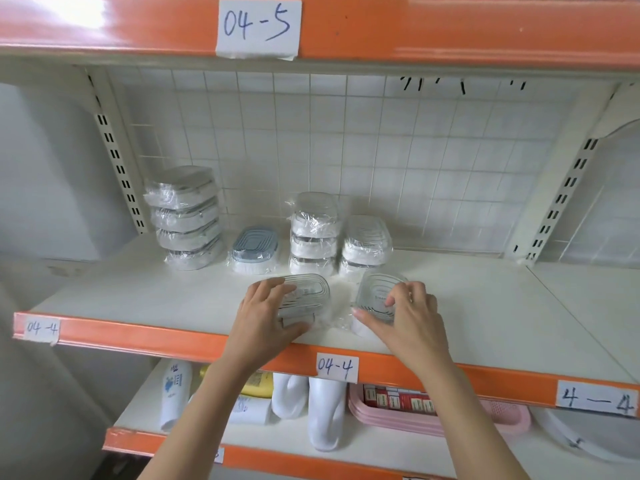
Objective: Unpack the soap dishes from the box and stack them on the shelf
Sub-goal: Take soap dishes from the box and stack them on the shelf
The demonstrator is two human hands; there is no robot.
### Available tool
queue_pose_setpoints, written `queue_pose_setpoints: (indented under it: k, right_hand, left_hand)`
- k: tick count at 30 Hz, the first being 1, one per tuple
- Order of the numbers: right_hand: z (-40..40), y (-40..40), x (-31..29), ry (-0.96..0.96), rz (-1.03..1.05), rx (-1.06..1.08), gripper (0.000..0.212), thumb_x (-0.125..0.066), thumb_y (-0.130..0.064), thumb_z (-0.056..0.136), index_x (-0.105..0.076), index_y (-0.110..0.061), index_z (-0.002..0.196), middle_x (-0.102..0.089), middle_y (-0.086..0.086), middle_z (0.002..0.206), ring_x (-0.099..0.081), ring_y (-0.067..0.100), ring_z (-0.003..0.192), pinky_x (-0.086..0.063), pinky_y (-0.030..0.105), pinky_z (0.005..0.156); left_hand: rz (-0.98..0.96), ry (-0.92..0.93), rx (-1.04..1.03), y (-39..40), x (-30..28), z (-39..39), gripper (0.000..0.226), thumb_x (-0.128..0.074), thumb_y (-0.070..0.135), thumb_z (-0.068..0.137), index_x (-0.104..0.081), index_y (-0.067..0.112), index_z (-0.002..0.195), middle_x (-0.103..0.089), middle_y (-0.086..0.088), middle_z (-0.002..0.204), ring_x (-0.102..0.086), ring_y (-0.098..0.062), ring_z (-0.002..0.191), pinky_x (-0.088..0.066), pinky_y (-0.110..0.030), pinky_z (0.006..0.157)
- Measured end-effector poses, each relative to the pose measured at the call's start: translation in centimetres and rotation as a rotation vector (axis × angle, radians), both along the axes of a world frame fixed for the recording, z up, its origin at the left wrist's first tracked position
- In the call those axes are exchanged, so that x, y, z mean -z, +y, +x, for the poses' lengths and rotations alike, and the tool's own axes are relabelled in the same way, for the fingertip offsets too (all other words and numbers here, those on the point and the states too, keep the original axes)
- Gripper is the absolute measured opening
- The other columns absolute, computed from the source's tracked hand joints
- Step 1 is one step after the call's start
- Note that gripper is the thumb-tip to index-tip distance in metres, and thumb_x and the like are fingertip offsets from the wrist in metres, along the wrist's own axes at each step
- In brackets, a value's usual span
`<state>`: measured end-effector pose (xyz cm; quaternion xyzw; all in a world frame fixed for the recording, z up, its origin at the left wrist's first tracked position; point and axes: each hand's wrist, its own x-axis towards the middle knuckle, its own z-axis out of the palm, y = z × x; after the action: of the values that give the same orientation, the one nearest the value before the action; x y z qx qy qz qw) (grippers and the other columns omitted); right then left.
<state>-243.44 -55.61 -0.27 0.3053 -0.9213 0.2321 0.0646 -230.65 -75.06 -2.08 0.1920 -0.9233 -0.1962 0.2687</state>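
Note:
Two plastic-wrapped soap dishes sit near the front edge of the white shelf (145, 299). My left hand (266, 317) grips the left dish (308, 294), fingers curled over its ribbed lid. My right hand (412, 317) grips the right dish (375, 296), which is tilted toward me. Behind them stand wrapped stacks: a tall stack (185, 218) at the left, a single blue-grey dish (254, 249), a middle stack (313, 233) and a shorter stack (367, 244). The box is not in view.
An orange beam (450, 26) labelled 04-5 hangs overhead. The shelf's front beam (138, 336) is labelled 04-4. A wire grid backs the shelf. Below are white bottles (325, 414), a yellow bottle (259, 384) and a pink tray (433, 420) with red boxes.

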Motion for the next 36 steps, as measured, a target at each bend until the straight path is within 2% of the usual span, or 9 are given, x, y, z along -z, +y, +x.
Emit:
queue_pose_setpoints:
  k: [5, 10, 14, 17, 19, 25, 30, 32, 36]
  right_hand:
    - [-0.1, -0.9, 0.0, 0.055, 0.072, 0.084, 0.062, -0.049, -0.075, 0.073, -0.046, -0.017, 0.096, -0.039, 0.002, 0.114, -0.042, 0.026, 0.105, -0.047, 0.036, 0.082]
    - [0.1, -0.8, -0.7, 0.133, 0.147, 0.053, 0.063, -0.044, -0.070, 0.081, -0.048, -0.017, 0.116, -0.041, 0.002, 0.116, -0.043, 0.022, 0.105, -0.048, 0.032, 0.079]
    - [-0.5, 0.7, -1.9, -0.043, 0.057, -0.184, 0.032, -0.044, -0.024, 0.096, -0.057, -0.018, 0.125, -0.042, -0.005, 0.106, -0.049, 0.013, 0.095, -0.037, 0.023, 0.078]
    - [-1.3, 1.6, -2.2, -0.010, 0.157, -0.277, 0.049, -0.043, 0.000, 0.090, -0.054, -0.024, 0.130, -0.037, -0.011, 0.101, -0.045, 0.011, 0.100, -0.039, 0.022, 0.083]
    - [-1.7, 1.7, -2.3, 0.077, 0.193, -0.286, 0.048, -0.046, -0.002, 0.091, -0.054, -0.028, 0.130, -0.036, -0.013, 0.099, -0.041, 0.012, 0.105, -0.038, 0.025, 0.090]
    - [-2.3, 1.5, -3.0, 0.131, 0.251, -0.340, 0.035, -0.060, -0.024, 0.089, -0.060, -0.025, 0.125, -0.038, -0.016, 0.084, -0.030, 0.006, 0.091, -0.032, 0.023, 0.083]
    - [-1.5, 0.4, -3.2, 0.231, 0.286, -0.268, 0.033, -0.062, -0.049, 0.082, -0.066, -0.018, 0.092, -0.042, -0.012, 0.082, -0.036, 0.010, 0.090, -0.029, 0.025, 0.077]
    - [-1.2, -0.1, -2.9, 0.220, 0.253, -0.237, 0.031, -0.059, -0.053, 0.082, -0.058, -0.022, 0.086, -0.045, -0.010, 0.093, -0.040, 0.013, 0.103, -0.027, 0.027, 0.080]
    - [-2.1, 0.1, -3.5, -0.095, 0.197, -0.203, 0.019, -0.064, -0.044, 0.082, -0.050, -0.031, 0.087, -0.034, -0.003, 0.141, -0.025, 0.021, 0.134, -0.023, 0.039, 0.102]
  left_hand:
    - [0.017, -0.014, 0.007, -0.1, -0.5, 0.1, 0.079, -0.050, 0.070, 0.059, -0.057, 0.021, 0.121, -0.048, 0.004, 0.127, -0.037, -0.018, 0.118, -0.036, -0.033, 0.096]
    - [-0.027, -0.016, -0.079, -0.2, -0.4, -0.5, 0.060, -0.073, 0.048, 0.072, -0.055, 0.022, 0.123, -0.046, 0.005, 0.129, -0.036, -0.019, 0.122, -0.031, -0.034, 0.096]
    - [-0.033, -0.018, -0.108, -0.7, -0.2, -0.8, 0.062, -0.069, 0.052, 0.072, -0.055, 0.020, 0.124, -0.047, 0.002, 0.129, -0.037, -0.021, 0.122, -0.028, -0.034, 0.101]
    - [-0.029, -0.017, -0.063, -0.6, -0.4, -1.3, 0.066, -0.054, 0.056, 0.068, -0.057, 0.018, 0.122, -0.050, 0.001, 0.126, -0.040, -0.024, 0.121, -0.025, -0.036, 0.106]
    - [-0.045, -0.034, -0.023, -0.4, -0.4, -1.7, 0.069, -0.043, 0.057, 0.066, -0.058, 0.020, 0.122, -0.051, 0.002, 0.127, -0.041, -0.024, 0.123, -0.022, -0.041, 0.110]
    - [-0.061, -0.096, -0.046, -0.6, -0.8, -2.0, 0.049, -0.063, 0.045, 0.079, -0.054, 0.028, 0.124, -0.048, 0.009, 0.131, -0.036, -0.018, 0.127, -0.019, -0.043, 0.111]
    - [-0.057, -0.097, -0.071, -0.5, -1.4, -2.2, 0.049, -0.064, 0.042, 0.081, -0.054, 0.026, 0.126, -0.049, 0.005, 0.130, -0.037, -0.019, 0.127, -0.018, -0.043, 0.112]
    - [-0.056, -0.095, -0.057, -0.5, -1.7, -2.4, 0.050, -0.063, 0.042, 0.082, -0.053, 0.025, 0.128, -0.048, 0.005, 0.132, -0.036, -0.020, 0.128, -0.018, -0.041, 0.113]
    - [-0.033, -0.165, -0.023, -0.7, -2.0, -2.6, 0.055, -0.061, 0.044, 0.083, -0.047, 0.027, 0.133, -0.039, 0.004, 0.141, -0.028, -0.020, 0.134, -0.016, -0.044, 0.114]
